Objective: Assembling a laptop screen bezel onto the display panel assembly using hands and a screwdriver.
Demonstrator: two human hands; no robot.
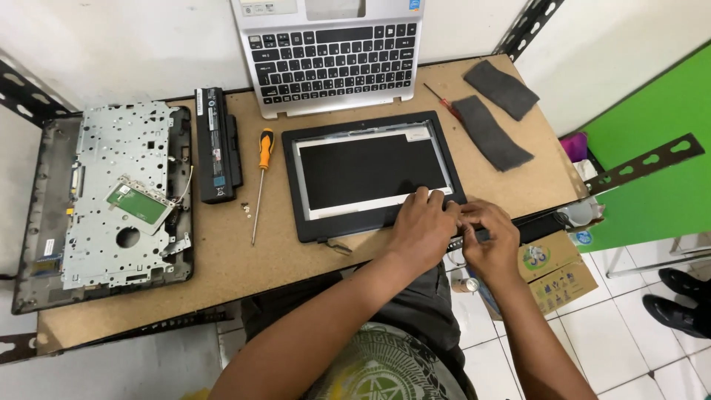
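Note:
A black laptop screen assembly lies flat on the brown table, its dark panel facing up. My left hand rests on the lower right corner of its bezel, fingers pressing down. Right beside it, my right hand pinches the bezel's right corner at the table edge. Both hands touch each other over that corner, which they hide.
An orange-handled screwdriver and small screws lie left of the screen. A black battery, an opened laptop base, a silver keyboard deck, a small red screwdriver and two grey pads also sit here. A cardboard box stands below.

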